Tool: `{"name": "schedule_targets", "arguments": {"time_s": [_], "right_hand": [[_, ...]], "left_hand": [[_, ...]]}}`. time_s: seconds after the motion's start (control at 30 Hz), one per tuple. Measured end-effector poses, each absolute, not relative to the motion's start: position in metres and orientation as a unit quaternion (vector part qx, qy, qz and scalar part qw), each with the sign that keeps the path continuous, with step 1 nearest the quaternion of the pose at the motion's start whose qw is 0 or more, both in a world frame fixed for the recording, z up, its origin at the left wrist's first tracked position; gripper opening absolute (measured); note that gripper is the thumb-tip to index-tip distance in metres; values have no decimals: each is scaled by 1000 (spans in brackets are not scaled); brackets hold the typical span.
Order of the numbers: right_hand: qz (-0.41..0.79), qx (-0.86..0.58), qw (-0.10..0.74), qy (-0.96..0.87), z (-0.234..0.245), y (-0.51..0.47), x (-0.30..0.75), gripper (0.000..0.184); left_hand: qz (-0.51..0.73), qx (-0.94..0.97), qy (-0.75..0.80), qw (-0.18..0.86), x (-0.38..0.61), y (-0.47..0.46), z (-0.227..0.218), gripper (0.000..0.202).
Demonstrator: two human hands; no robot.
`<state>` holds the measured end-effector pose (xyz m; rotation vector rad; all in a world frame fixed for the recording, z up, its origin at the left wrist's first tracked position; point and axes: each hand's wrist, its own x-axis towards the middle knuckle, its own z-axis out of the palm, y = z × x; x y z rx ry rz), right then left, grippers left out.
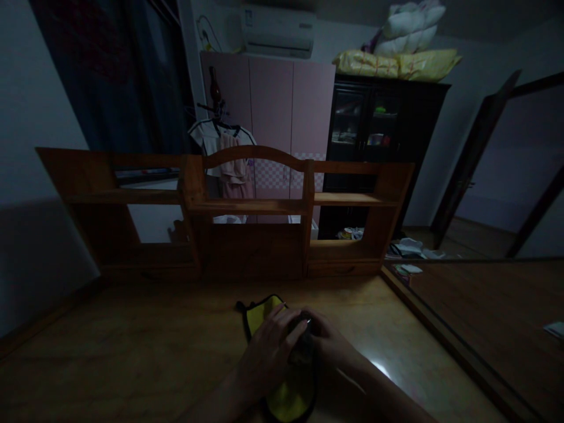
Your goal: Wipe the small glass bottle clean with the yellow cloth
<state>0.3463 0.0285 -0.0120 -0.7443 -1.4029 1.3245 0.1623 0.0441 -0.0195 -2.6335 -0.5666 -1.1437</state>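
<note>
My left hand [268, 346] and my right hand [332, 343] are close together low in the middle of the view. Between them is a small dark object [304, 343] with a bright glint near its top; the dim light hides its kind. The fingers of both hands are curled round it from either side. Beneath and behind the hands a yellow cloth with black edging [288, 402] lies on the wooden desk top [145, 341]. My left hand and the dark object cover the middle of the cloth.
A wooden shelf unit [251, 205] with several compartments stands along the back of the desk. Behind it are a pink wardrobe [271, 106], a black cabinet [423, 117] and clothes [233, 158] on a stand. A raised wooden edge [432, 317] borders the desk at right.
</note>
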Motion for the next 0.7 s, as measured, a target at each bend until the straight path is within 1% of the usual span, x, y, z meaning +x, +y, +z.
{"name": "schedule_targets", "arguments": {"time_s": [0.07, 0.17, 0.3, 0.4, 0.53, 0.67, 0.7], "right_hand": [[504, -334, 526, -598, -19, 29, 345, 32], [421, -391, 532, -622, -22, 26, 343, 29], [327, -442, 530, -645, -17, 23, 346, 23], [274, -471, 513, -664, -13, 25, 355, 16], [235, -502, 489, -673, -10, 29, 366, 4], [237, -499, 484, -679, -10, 29, 366, 4], [247, -493, 486, -678, -11, 30, 365, 6]], "left_hand": [[-391, -894, -189, 111, 162, 45, -21, 65], [-397, -891, -201, 89, 163, 49, -25, 62], [-384, -893, -233, 27, 164, 51, -27, 58], [-361, -906, -220, -26, 163, 50, -24, 65], [-342, -910, -228, -53, 161, 48, -22, 70], [-323, -913, -246, -32, 161, 47, -21, 72], [-322, -913, -249, -25, 161, 47, -20, 71]]}}
